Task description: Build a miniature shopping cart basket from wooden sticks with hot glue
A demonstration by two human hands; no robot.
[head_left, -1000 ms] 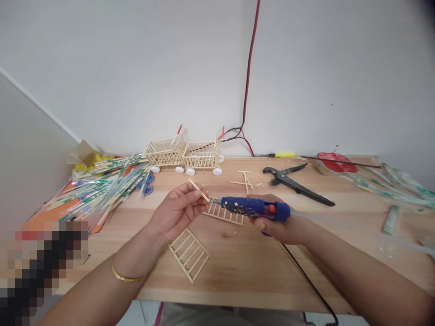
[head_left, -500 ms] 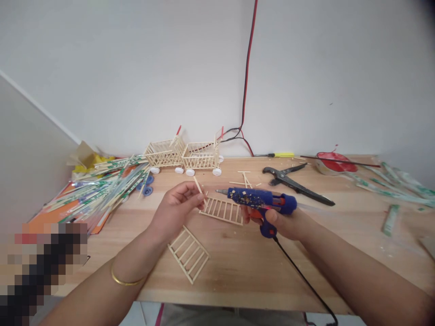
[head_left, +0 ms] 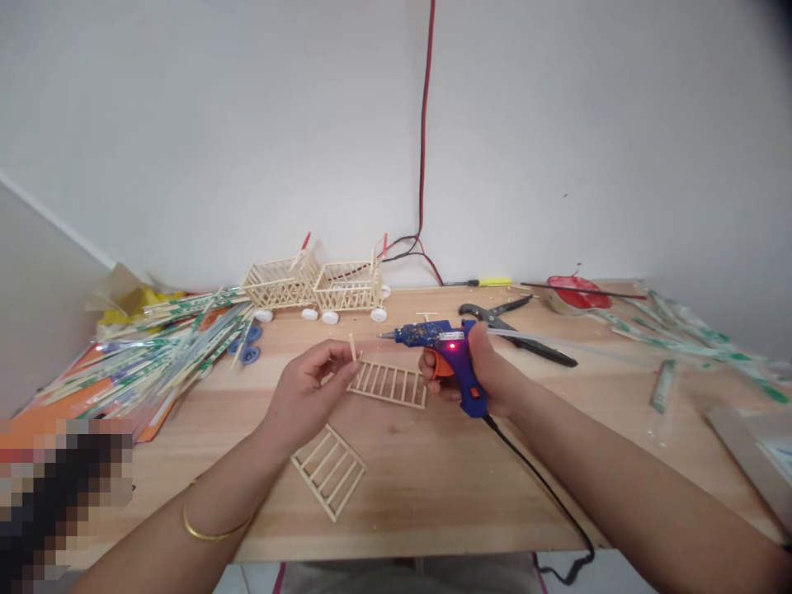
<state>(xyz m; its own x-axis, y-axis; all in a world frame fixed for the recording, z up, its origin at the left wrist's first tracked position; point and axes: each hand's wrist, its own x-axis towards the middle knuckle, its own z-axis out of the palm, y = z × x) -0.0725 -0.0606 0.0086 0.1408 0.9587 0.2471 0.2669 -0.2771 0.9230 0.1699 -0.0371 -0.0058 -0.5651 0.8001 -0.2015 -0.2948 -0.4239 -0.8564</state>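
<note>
My left hand pinches a short wooden stick upright between thumb and fingers. My right hand grips a blue glue gun by its handle, nozzle pointing left toward the stick, a red light glowing on its body. Just below the stick a wooden ladder-like frame lies flat on the wooden table. A second frame lies nearer me, under my left wrist. The gun's black cord trails off the front edge.
Two stick-built carts on white wheels stand at the back. A heap of wrapped sticks covers the left side. Black pliers, a red-stained dish and more wrappers lie at right. Red and black wires hang down the wall.
My right hand has turned the glue gun upright and drawn it back from the stick. The left hand has tipped the stick from slanted to nearly vertical.
</note>
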